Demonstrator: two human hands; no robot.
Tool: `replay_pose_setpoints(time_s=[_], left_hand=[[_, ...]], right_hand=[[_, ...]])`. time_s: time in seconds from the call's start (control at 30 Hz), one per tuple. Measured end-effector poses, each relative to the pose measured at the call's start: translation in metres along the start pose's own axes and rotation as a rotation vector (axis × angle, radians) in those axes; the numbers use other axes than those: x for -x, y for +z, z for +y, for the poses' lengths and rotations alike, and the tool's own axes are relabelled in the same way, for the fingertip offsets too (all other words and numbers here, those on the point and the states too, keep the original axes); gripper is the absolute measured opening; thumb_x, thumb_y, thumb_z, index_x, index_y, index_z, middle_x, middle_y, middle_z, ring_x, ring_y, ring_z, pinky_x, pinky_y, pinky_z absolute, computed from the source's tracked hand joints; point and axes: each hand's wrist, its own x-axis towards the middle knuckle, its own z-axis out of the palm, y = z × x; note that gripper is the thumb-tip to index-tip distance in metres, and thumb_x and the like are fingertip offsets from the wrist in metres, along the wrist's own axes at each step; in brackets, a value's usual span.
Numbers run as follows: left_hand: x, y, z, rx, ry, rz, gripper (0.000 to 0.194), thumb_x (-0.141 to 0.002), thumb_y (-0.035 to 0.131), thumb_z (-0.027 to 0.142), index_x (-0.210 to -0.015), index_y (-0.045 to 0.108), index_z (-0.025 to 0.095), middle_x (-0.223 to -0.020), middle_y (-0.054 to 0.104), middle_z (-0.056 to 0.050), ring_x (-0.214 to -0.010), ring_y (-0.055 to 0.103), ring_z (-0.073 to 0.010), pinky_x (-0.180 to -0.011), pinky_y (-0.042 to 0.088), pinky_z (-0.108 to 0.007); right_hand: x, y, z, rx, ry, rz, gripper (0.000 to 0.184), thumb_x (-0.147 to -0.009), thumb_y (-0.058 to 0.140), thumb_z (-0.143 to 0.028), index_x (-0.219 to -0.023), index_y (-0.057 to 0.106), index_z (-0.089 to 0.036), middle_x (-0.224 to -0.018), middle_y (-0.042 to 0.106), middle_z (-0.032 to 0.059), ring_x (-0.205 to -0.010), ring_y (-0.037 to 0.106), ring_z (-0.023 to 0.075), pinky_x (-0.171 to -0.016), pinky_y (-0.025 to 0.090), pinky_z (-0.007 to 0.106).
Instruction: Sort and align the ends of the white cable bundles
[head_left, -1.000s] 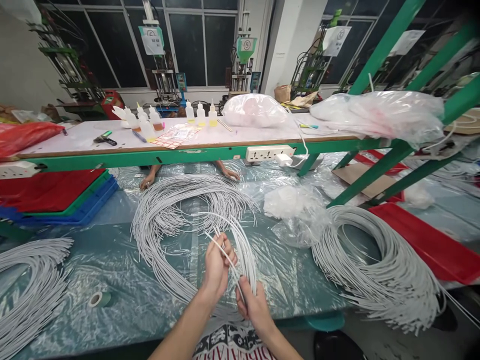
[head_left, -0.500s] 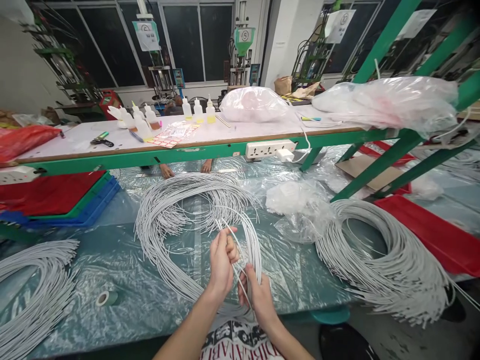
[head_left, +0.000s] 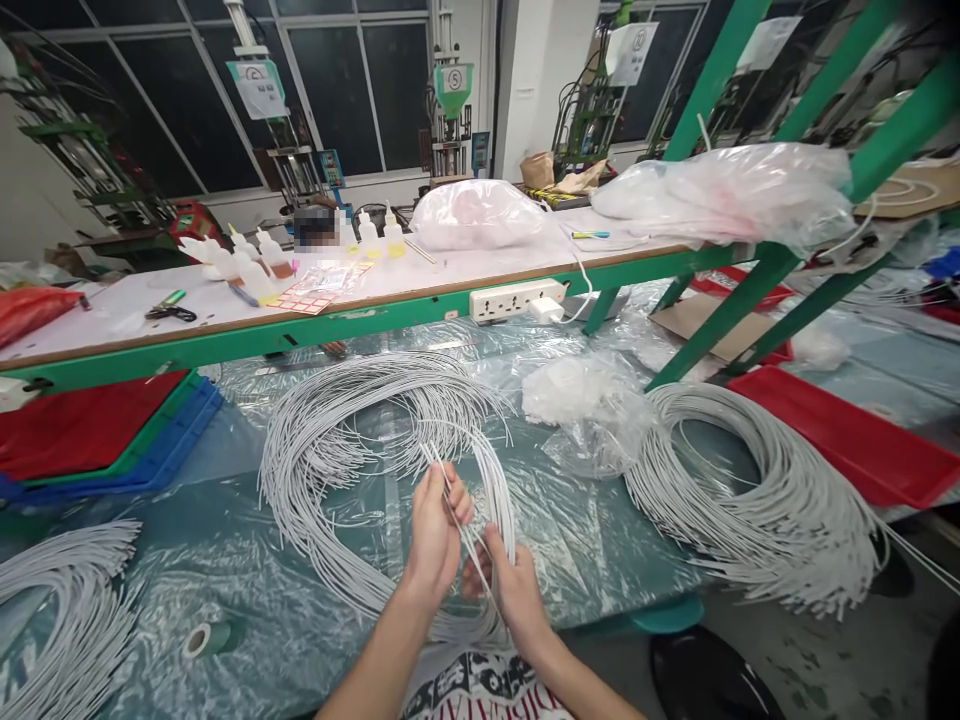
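Note:
Thin grey-white cables (head_left: pixel 429 455) stick up out of my left hand (head_left: pixel 436 525), whose fingers are closed round them. Lower and to the right, my right hand (head_left: pixel 514 580) grips the same cables between thumb and fingers; some of its fingers are hidden behind. Just beyond both hands lies a large loose coil of grey-white cables (head_left: pixel 300 500) on the plastic-covered table. A strand bundle (head_left: pixel 495 490) of that coil curves down close to my right hand.
More cable coils lie at the right (head_left: pixel 750 530) and the left edge (head_left: pixel 67 610). Near them are a tape roll (head_left: pixel 206 640), stacked trays (head_left: pixel 97 420), a red tray (head_left: pixel 840 435) and crumpled plastic bags (head_left: pixel 592 410). A raised shelf (head_left: pixel 442 275) holding bottles and a power strip (head_left: pixel 516 300) spans the back.
The view has turned slightly right. My hands keep hold of the cables, with the left fingers curled a little closer. Another person's hands behind the coil have mostly gone from sight under the shelf.

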Motion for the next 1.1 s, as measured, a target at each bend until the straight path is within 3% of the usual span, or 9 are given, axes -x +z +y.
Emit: replay_pose_setpoints(time_s=[0.07,0.17,0.23,0.3,0.37,0.43,0.6,0.83,1.1], left_hand=[[-0.003,-0.004,0.016,-0.026,-0.013,-0.043,0.047,-0.083,0.068,0.058,-0.077,0.045,0.018,-0.058,0.022,0.010,-0.046,0.014,-0.0042,-0.042,0.018,-0.017],[-0.010,-0.021,0.052,-0.273,0.087,-0.067,0.046,-0.085,0.065,0.058,-0.075,0.045,0.018,-0.056,0.021,0.010,-0.045,0.015,-0.0041,-0.042,0.015,-0.017],[-0.013,-0.034,0.074,-0.496,0.201,-0.012,0.048,-0.086,0.061,0.062,-0.075,0.047,0.018,-0.055,0.024,0.009,-0.045,0.021,-0.0049,-0.042,0.018,-0.016],[-0.011,-0.044,0.082,-0.644,0.247,0.032,0.053,-0.085,0.058,0.068,-0.073,0.048,0.017,-0.055,0.027,0.008,-0.045,0.024,-0.0055,-0.043,0.019,-0.016],[-0.004,-0.048,0.072,-0.683,0.179,0.017,0.058,-0.081,0.057,0.074,-0.072,0.048,0.017,-0.055,0.030,0.008,-0.045,0.026,-0.0056,-0.042,0.019,-0.016],[0.007,-0.046,0.047,-0.661,0.060,-0.033,0.061,-0.078,0.057,0.077,-0.072,0.048,0.017,-0.055,0.033,0.007,-0.045,0.027,-0.0056,-0.041,0.019,-0.016],[0.032,-0.024,-0.003,-0.619,0.005,0.011,0.053,-0.087,0.047,0.072,-0.084,0.051,0.019,-0.053,0.035,0.008,-0.042,0.036,-0.0075,-0.041,0.030,-0.017],[0.042,-0.020,-0.002,-0.687,0.011,0.066,0.047,-0.085,0.060,0.063,-0.098,0.057,0.019,-0.050,0.045,0.006,-0.039,0.042,-0.0087,-0.039,0.032,-0.016],[0.041,-0.021,-0.005,-0.650,0.070,0.103,0.043,-0.080,0.069,0.057,-0.088,0.061,0.015,-0.050,0.035,0.009,-0.040,0.040,-0.0074,-0.040,0.033,-0.016]], right_hand=[[-0.003,0.001,-0.005,-0.068,0.018,0.056,0.064,-0.064,0.068,-0.080,-0.062,0.056,-0.017,-0.060,0.066,0.0090,-0.052,0.063,0.0218,-0.055,0.053,0.032],[-0.006,0.001,-0.014,-0.151,0.022,0.087,0.063,-0.067,0.068,-0.077,-0.055,0.047,-0.019,-0.069,0.069,0.0108,-0.060,0.065,0.0200,-0.068,0.056,0.033],[-0.005,0.002,-0.019,-0.196,0.018,0.064,0.063,-0.070,0.067,-0.076,-0.054,0.042,-0.020,-0.057,0.059,0.0039,-0.048,0.056,0.0146,-0.059,0.053,0.030],[-0.003,0.003,-0.021,-0.217,0.041,-0.007,0.064,-0.072,0.066,-0.074,-0.055,0.037,-0.021,-0.045,0.038,-0.0055,-0.037,0.036,0.0084,-0.043,0.040,0.025],[0.001,0.006,-0.021,-0.225,0.087,-0.099,0.066,-0.072,0.067,-0.075,-0.057,0.031,-0.021,-0.045,0.022,-0.0096,-0.036,0.019,0.0051,-0.037,0.022,0.021],[0.004,0.009,-0.018,-0.238,0.137,-0.193,0.069,-0.068,0.067,-0.078,-0.059,0.029,-0.021,-0.046,0.020,-0.0104,-0.038,0.012,0.0039,-0.038,0.013,0.020],[0.011,0.016,-0.015,-0.286,0.269,-0.370,0.076,-0.058,0.056,-0.093,-0.059,0.036,-0.019,-0.045,0.023,-0.0099,-0.040,0.013,0.0034,-0.040,0.010,0.019],[0.017,0.025,-0.019,-0.205,0.254,-0.189,0.077,-0.055,0.060,-0.092,-0.064,0.039,-0.019,-0.047,0.023,-0.0104,-0.040,0.015,0.0029,-0.040,0.010,0.018],[0.019,0.025,-0.014,-0.149,0.177,-0.203,0.072,-0.064,0.058,-0.088,-0.061,0.037,-0.019,-0.045,0.019,-0.0107,-0.038,0.014,0.0023,-0.038,0.011,0.017]])
